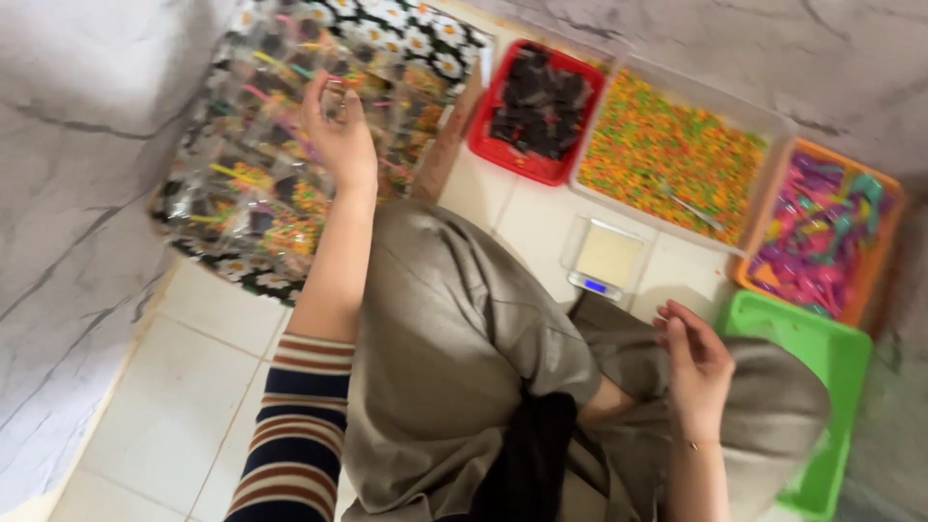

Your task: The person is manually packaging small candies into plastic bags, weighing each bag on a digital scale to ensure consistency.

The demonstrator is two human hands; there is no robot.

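The person sits on a pale tiled floor (184, 387) hemmed in by grey marbled walls on the left and along the top right. Open tiles lie at lower left, beside the striped sleeve (295, 435), and a narrower bare patch runs between the knees and the trays.

The left hand (338, 130) is raised at the end of an outstretched arm, over a heap of small clear plastic packets with coloured fillings (251, 184) that lies on a black cloth with white daisies (406, 34). Its fingers are curled together around something small and clear, most likely one of those packets, though blur keeps it from being told for sure. The heap reaches the left wall and leaves little room on that side.

The right hand (696, 362) hovers above the lap, palm turned inward, fingers loosely apart and holding nothing. It is near the small digital scale with a clear tray (604, 256), which stands on the tiles just in front of the knees.

Beyond the scale, set side by side along the wall, are a red plastic tray of dark pieces (536, 101), a clear plastic tub of orange, green and yellow bits (677, 155), and an orange tray of pink, purple and teal pieces (822, 232). A green plastic tray (822, 358) sits just right of the right hand, touching the orange one's near edge.
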